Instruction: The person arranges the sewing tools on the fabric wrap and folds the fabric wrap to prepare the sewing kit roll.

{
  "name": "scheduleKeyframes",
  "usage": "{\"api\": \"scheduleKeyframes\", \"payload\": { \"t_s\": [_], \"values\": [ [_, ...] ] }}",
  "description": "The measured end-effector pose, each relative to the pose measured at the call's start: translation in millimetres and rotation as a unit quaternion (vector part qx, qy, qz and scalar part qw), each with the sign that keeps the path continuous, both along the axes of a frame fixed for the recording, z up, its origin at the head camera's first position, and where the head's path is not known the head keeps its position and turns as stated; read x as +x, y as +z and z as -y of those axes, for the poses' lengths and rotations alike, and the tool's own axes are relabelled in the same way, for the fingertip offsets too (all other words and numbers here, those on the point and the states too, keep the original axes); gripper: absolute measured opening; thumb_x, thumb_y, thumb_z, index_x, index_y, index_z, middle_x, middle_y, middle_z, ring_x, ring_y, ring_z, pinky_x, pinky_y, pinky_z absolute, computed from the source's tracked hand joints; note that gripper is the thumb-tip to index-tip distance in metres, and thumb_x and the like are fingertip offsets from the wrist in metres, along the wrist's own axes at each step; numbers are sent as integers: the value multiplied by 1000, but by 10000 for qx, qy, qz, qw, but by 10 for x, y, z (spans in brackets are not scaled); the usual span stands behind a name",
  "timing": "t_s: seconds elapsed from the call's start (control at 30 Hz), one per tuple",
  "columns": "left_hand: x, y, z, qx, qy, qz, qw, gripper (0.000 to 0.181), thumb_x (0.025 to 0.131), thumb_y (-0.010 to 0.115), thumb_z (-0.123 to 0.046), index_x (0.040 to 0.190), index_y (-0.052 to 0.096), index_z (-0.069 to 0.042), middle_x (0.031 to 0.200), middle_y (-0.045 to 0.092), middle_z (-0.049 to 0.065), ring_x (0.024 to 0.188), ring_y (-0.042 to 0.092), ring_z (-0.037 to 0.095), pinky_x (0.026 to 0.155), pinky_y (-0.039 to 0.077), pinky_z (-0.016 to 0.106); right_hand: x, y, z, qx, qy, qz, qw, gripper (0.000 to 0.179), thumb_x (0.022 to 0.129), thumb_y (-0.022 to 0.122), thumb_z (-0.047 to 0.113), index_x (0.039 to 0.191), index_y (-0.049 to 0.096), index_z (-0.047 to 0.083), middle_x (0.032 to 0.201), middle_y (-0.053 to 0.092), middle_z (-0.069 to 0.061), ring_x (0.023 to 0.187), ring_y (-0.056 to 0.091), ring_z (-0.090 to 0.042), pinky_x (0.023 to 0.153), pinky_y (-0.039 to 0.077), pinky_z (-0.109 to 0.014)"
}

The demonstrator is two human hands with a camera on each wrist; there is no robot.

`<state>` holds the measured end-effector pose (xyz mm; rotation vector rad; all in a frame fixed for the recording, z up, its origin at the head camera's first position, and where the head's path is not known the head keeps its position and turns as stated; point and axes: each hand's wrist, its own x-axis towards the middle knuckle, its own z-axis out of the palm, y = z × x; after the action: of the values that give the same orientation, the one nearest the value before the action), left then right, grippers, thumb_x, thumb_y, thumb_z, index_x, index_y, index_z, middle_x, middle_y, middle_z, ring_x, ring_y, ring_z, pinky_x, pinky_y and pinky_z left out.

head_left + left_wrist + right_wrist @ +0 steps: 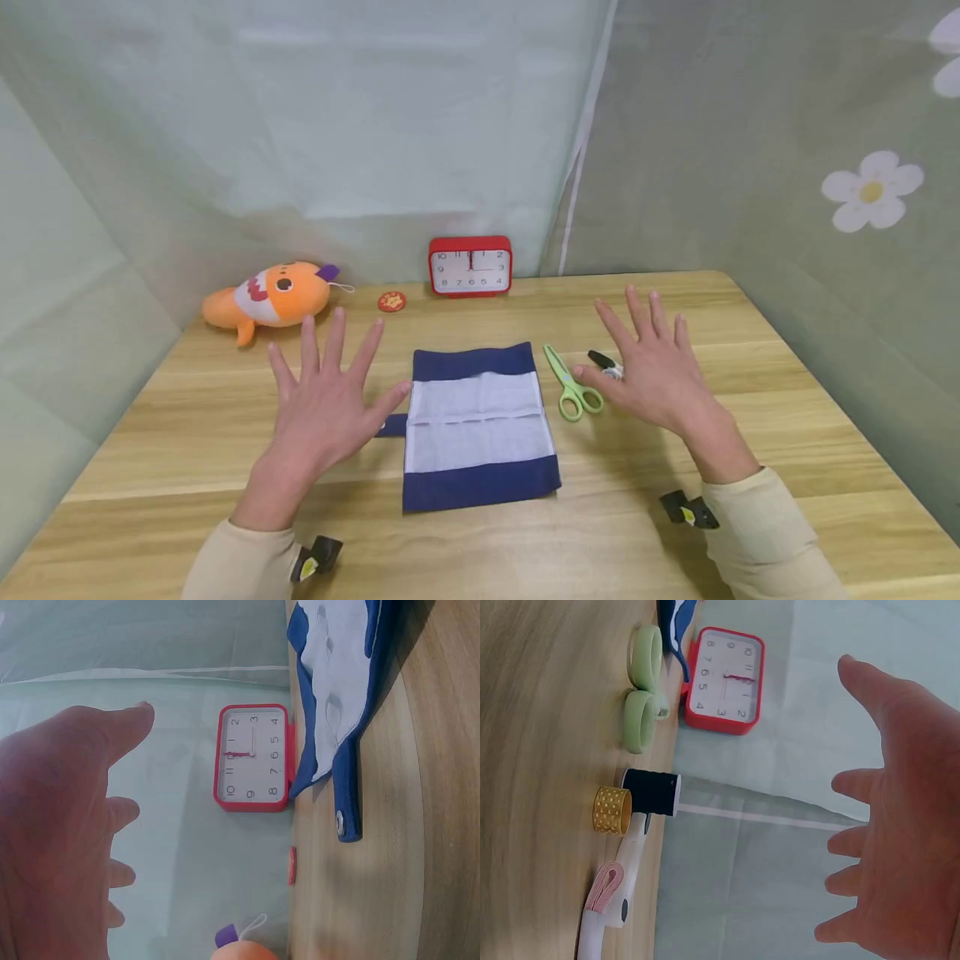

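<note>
My left hand (pixel 322 408) hovers with fingers spread, its thumb by the left edge of an unfolded navy-and-white cloth case (pixel 476 442). A navy strap (pixel 347 795) with a metal snap sticks out from the case's left side. Over the right part of the table, my right hand (pixel 663 379) is also spread and holds nothing. Green-handled scissors (pixel 572 387) lie between it and the case. Partly hidden by this hand, a spool of dark thread (pixel 651 792), a gold thimble (pixel 612 810), a white pen-like item (pixel 630 866) and a folded pink band (pixel 604 886) lie together.
A red alarm clock (pixel 471 267) stands at the back of the wooden table (pixel 187 467). To its left are a round red disc (pixel 392 301) and an orange plush shark (pixel 273 296). Pale curtains (pixel 375 125) hang behind and beside the table.
</note>
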<state>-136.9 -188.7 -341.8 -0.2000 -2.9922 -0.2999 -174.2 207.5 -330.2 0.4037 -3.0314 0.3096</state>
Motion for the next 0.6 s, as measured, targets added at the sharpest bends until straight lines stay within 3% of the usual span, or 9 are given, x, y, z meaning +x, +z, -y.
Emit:
{"api": "scheduleKeyframes", "payload": {
  "t_s": [0.1,0.17,0.27,0.33,0.4,0.47,0.6],
  "values": [
    [-5,3,-22,23,-76,66,9999,90,100,48,-71,170,19,-23,176,0,25,159,-14,55,113,-16,84,-3,15,-18,-123,15,-56,9999,97,98,54,73,170,18,18,177,0,-23,161,-8,-51,121,-2,-79],
    [-8,6,-61,70,-197,128,9997,86,101,54,-65,169,25,-21,175,9,26,159,-5,57,114,-9,85,-6,31,-43,-423,37,-224,9988,92,99,60,65,168,26,14,175,12,-25,161,4,-53,122,6,-78],
    [-5,-14,-167,100,-483,141,9987,77,100,64,-54,163,40,-16,169,31,26,157,19,55,118,8,83,8,50,-90,-1177,24,-541,9916,75,100,69,47,159,44,8,162,42,-27,150,39,-51,116,33,-71],
    [-3,-51,-265,100,-717,71,9974,69,99,69,-48,156,51,-13,160,47,24,151,36,51,118,24,78,26,42,-120,-1726,-26,-605,9831,59,100,73,35,148,57,5,144,62,-24,126,63,-46,99,53,-61],
    [2,-105,-378,123,-932,-22,9956,60,97,73,-44,147,61,-12,149,59,21,140,52,46,113,39,69,52,18,-139,-2152,-134,-344,9759,45,98,75,26,136,67,3,123,74,-21,100,73,-37,77,60,-49],
    [12,-165,-493,216,-1114,-81,9935,52,96,76,-40,139,69,-12,137,68,18,129,61,40,106,50,60,66,-36,-137,-2324,-241,75,9723,34,97,76,21,126,73,3,107,78,-17,79,73,-28,62,57,-39],
    [16,-260,-717,537,-1280,28,9903,40,93,80,-35,128,76,-14,120,74,12,113,67,33,93,57,49,63,-195,-81,-2121,-355,843,9730,27,95,77,20,115,77,2,92,77,-10,67,65,-17,58,51,-31]
  ]
}}
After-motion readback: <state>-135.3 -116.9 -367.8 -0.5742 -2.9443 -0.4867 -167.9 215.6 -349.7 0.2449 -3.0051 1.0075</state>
